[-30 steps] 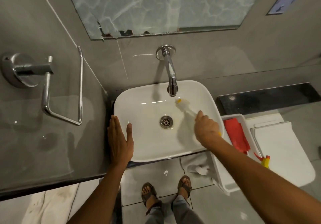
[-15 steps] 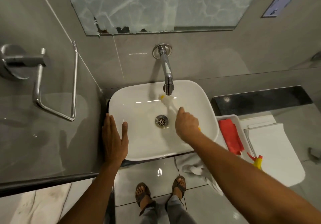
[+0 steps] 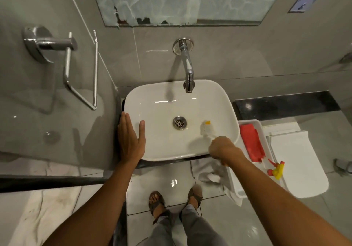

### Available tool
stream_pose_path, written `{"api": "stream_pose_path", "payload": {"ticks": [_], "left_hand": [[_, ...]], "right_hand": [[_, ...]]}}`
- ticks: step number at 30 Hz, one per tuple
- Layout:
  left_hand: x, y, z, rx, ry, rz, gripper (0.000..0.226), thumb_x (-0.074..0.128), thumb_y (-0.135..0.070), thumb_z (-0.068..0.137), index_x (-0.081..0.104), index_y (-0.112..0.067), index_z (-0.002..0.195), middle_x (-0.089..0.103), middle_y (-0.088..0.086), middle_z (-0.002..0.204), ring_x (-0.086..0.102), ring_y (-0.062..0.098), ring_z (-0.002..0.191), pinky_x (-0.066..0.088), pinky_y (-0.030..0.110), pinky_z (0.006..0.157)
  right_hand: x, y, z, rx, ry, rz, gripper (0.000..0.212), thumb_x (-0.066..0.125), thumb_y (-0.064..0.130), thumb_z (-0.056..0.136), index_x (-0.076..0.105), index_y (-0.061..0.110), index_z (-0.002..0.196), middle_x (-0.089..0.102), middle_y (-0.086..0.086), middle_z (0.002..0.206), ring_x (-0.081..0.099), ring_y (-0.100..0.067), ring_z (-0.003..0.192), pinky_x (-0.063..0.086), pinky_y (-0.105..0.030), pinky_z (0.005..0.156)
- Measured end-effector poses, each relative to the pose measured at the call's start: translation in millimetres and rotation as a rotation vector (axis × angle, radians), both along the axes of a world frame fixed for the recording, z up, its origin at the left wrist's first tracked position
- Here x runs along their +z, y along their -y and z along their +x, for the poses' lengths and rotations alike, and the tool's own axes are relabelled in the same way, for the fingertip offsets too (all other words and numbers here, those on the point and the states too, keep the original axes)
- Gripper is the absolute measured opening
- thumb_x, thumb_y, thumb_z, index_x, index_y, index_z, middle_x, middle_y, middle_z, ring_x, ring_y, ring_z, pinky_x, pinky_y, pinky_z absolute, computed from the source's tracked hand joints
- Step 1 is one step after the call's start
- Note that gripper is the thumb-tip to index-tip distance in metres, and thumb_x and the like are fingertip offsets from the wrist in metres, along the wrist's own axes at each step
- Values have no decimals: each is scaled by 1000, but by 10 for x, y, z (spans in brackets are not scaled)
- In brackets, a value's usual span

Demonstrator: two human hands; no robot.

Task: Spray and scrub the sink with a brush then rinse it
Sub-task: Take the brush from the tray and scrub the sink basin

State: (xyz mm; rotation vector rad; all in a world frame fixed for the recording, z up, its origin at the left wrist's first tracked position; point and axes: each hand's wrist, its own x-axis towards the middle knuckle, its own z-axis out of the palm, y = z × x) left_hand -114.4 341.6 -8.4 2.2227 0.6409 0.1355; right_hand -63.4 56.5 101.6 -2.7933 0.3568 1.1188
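One tray beside the sink holds red cloth.

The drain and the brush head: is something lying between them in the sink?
No. In the head view, only bare white basin lies between the drain and the brush head, inside the sink.

The light here is dim and warm-grey, falling from overhead. My faucet throws a soft shadow down the wall and into the sink, where small white glints sit on the far slope. Glare spots shine on the wet floor tile and the glossy wall at my left, which mirrors the towel ring. My brush is smeared with motion blur, and my right hand is soft. The wide lens bends straight lines at the edges and stretches my forearms.
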Motion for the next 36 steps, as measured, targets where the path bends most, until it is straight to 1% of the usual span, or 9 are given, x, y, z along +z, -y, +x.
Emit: {"api": "stream_pose_path", "payload": {"ticks": [3, 6, 11, 13, 20, 24, 29, 32, 36], "left_hand": [[22, -4, -1, 1, 4, 3, 101, 11, -86, 95, 8, -20, 172, 9, 1, 181, 14, 26, 166, 11, 45, 135], [22, 4, 19, 3, 4, 19, 106, 7, -88, 93, 6, -17, 172, 8, 3, 181, 13, 26, 166, 7, 42, 135], [-50, 4, 13, 21, 26, 10, 103, 8, -87, 95, 5, -18, 172, 10, 4, 180, 13, 27, 166, 6, 40, 134], [-80, 7, 19, 29, 28, 2, 101, 9, -87, 95, 3, -21, 172, 9, 2, 180, 13, 28, 166, 7, 42, 133], [-232, -58, 31, 30, -10, -9, 88, 12, -86, 97, -11, -40, 168, -1, -10, 180, 5, 24, 167, 2, 40, 130], [-171, -52, 28, 22, -17, 0, 91, 12, -87, 96, -12, -37, 169, -2, -9, 181, 5, 21, 167, 3, 40, 132], [-80, -31, 20, 8, -33, -1, 95, 9, -88, 95, -13, -33, 170, -3, -7, 181, 7, 19, 167, 5, 37, 132], [-46, -9, 19, -1, -40, 2, 95, 10, -87, 95, -12, -32, 170, -3, -6, 181, 7, 19, 167, 6, 38, 133], [-34, -3, 25, 4, -30, 15, 93, 13, -84, 97, -10, -32, 170, -1, -5, 181, 10, 21, 167, 8, 38, 132]], "right_hand": [[71, -253, -237, 39, -168, 123, 36, 44, 7, 105, 64, -7, 131, 71, -18, 120, 49, -13, 60, 43, -24, 54], [144, -561, -455, 9, -310, 326, 42, 44, 9, 108, 53, -12, 143, 67, -30, 131, 51, -20, 64, 43, -23, 57], [84, -1397, -594, -1, -253, 505, 32, 48, 6, 106, 65, -7, 130, 73, -22, 103, 59, -24, 71, 45, -30, 61], [-51, -1616, -516, 21, -135, 466, 28, 52, 8, 104, 66, -3, 126, 67, -12, 95, 66, -25, 78, 48, -30, 69], [-336, -1473, 271, 29, 278, 197, 46, 47, 16, 107, 41, -1, 149, 56, -15, 145, 60, -30, 133, 52, -36, 102], [-254, -781, 603, -19, 253, 42, 48, 55, 16, 102, 40, 0, 144, 61, -15, 141, 62, -33, 131, 51, -41, 104], [-238, -60, 364, 13, 58, 40, 36, 47, 20, 107, 62, -1, 132, 68, -15, 116, 67, -28, 91, 49, -28, 67], [-222, -125, 80, 94, -18, 103, 40, 34, 19, 111, 61, -1, 133, 63, -24, 132, 65, -38, 118, 51, -39, 85], [-191, -260, -24, 9, -28, 149, 38, 37, 23, 113, 57, -2, 133, 63, -19, 131, 69, -29, 109, 58, -33, 88]]}}
